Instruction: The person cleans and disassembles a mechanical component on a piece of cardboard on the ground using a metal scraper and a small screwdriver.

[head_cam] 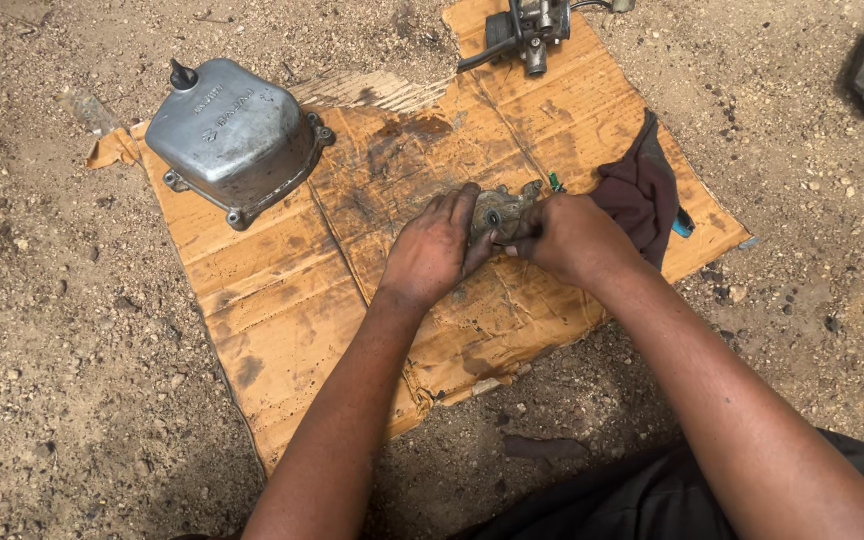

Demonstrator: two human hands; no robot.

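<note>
left hand – fingers curled round grimy metal part, right hand pinching it

Oil-stained cardboard on dirt, engine cover, rag

A small, grimy metal part sits low over the oil-stained cardboard, mostly hidden by the fingers gripping it. It looks like a cast housing, tan-grey with dirt (one round dark hole faces up), with lobed edges at its far side.

The left hand and right hand hide most of the small metal part.
</note>
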